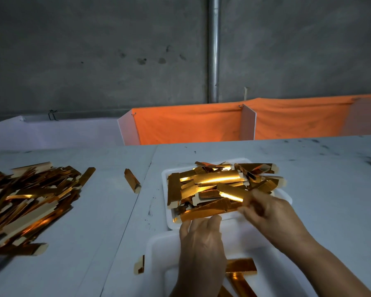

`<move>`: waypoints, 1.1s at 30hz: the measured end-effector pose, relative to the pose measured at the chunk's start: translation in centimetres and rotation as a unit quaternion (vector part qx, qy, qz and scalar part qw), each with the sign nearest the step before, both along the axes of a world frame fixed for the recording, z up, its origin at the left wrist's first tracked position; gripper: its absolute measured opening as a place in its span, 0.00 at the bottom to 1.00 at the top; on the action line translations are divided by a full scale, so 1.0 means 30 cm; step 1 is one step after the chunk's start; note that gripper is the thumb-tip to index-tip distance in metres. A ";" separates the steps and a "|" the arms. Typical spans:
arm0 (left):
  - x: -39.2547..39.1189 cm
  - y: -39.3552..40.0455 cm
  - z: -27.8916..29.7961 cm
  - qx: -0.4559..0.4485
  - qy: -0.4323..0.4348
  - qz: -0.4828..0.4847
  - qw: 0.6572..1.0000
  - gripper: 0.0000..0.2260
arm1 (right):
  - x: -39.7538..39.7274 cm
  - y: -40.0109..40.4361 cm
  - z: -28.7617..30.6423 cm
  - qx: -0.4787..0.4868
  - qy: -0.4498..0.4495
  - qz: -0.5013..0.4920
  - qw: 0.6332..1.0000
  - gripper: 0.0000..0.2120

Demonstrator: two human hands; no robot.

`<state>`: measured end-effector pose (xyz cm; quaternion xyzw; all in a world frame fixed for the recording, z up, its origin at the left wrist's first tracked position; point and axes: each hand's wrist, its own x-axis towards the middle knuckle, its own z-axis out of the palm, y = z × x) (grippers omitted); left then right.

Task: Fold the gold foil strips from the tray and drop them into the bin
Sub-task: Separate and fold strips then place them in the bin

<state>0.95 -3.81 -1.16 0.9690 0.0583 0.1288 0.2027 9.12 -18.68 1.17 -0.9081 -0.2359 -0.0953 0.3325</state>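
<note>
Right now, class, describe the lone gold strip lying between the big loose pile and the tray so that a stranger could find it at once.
Start at the white plastic tray heaped with gold foil strips in the middle of the pale grey table. Look just left of it, across the table seam, before the big loose pile of gold strips. The single folded gold strip lies there alone, touching nothing, angled diagonally.

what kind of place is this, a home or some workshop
Most likely a small workshop or factory packing bench, not a home: a bare concrete wall, a stained white worktable, and a large loose heap of gold foil strips beside a filled tray.
</note>
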 end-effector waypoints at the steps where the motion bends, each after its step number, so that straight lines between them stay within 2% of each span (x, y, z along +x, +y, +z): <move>1: 0.001 0.001 -0.001 0.001 0.001 0.000 1.000 0.20 | 0.009 0.005 0.002 -0.020 -0.057 -0.028 0.998 0.04; 3: 0.002 0.001 -0.002 0.002 0.001 0.004 1.000 0.20 | 0.043 0.007 -0.005 -0.071 -0.111 -0.070 0.989 0.14; 4: 0.002 0.000 -0.001 0.003 0.001 0.005 1.000 0.19 | 0.058 0.008 -0.008 -0.094 -0.106 -0.086 0.986 0.19; 7: 0.007 -0.004 0.002 0.012 0.008 0.001 1.000 0.20 | 0.099 0.017 -0.029 -0.130 -0.028 -0.103 0.986 0.25; 9: 0.010 -0.005 0.003 0.014 0.013 -0.004 1.000 0.20 | 0.121 0.019 -0.039 -0.125 0.001 -0.086 0.988 0.21; 10: 0.011 -0.003 0.002 0.013 0.012 -0.004 1.000 0.20 | 0.129 0.018 -0.037 -0.131 -0.013 -0.083 0.988 0.17; 12: 0.012 0.002 -0.001 0.010 0.003 -0.003 1.000 0.19 | 0.134 0.012 -0.031 -0.182 -0.086 -0.082 0.976 0.10; 14: 0.013 0.005 -0.005 0.006 -0.004 0.000 1.000 0.19 | 0.132 0.005 -0.035 -0.209 -0.144 -0.069 0.965 0.08; 16: 0.008 0.002 -0.003 -0.008 -0.011 -0.003 1.000 0.18 | 0.118 -0.002 -0.035 -0.154 -0.156 -0.042 0.975 0.06; 17: 0.005 0.000 0.000 -0.019 -0.015 -0.002 1.000 0.18 | 0.103 -0.006 -0.027 -0.089 -0.142 -0.042 0.985 0.04; 18: 0.002 -0.002 0.003 -0.035 -0.021 0.000 0.999 0.18 | 0.087 -0.013 -0.014 -0.004 -0.098 -0.051 0.994 0.03; 19: -0.001 -0.001 0.005 -0.062 -0.028 0.002 0.998 0.17 | 0.069 -0.020 0.001 0.103 -0.006 -0.052 0.993 0.02; 20: -0.003 0.001 0.010 -0.100 -0.039 0.005 0.994 0.16 | 0.050 -0.027 0.016 0.214 0.119 -0.034 0.969 0.02; 21: -0.005 0.003 0.015 -0.152 -0.051 0.004 0.987 0.16 | 0.031 -0.034 0.024 0.300 0.243 0.002 0.922 0.04; 22: -0.006 0.004 0.022 -0.219 -0.055 -0.005 0.974 0.16 | 0.014 -0.043 0.023 0.348 0.344 0.040 0.871 0.07; 23: -0.006 0.005 0.030 -0.304 -0.049 -0.025 0.951 0.17 | -0.002 -0.048 0.016 0.383 0.421 0.075 0.819 0.08; 24: -0.007 0.007 0.035 -0.403 -0.037 -0.053 0.913 0.18 | -0.018 -0.048 0.008 0.403 0.480 0.105 0.772 0.07; 26: -0.007 0.016 0.040 -0.553 -0.006 -0.111 0.826 0.18 | -0.053 -0.034 -0.005 0.404 0.549 0.150 0.716 0.08; 27: -0.008 0.022 0.041 -0.584 -0.005 -0.134 0.801 0.17 | -0.065 -0.022 -0.010 0.396 0.565 0.165 0.705 0.10; 29: -0.013 0.025 0.042 -0.587 -0.021 -0.161 0.793 0.15 | -0.082 0.002 -0.012 0.368 0.581 0.179 0.704 0.15; 33: -0.018 0.016 0.039 -0.561 -0.063 -0.130 0.815 0.12 | -0.093 0.027 0.016 0.346 0.580 0.170 0.718 0.14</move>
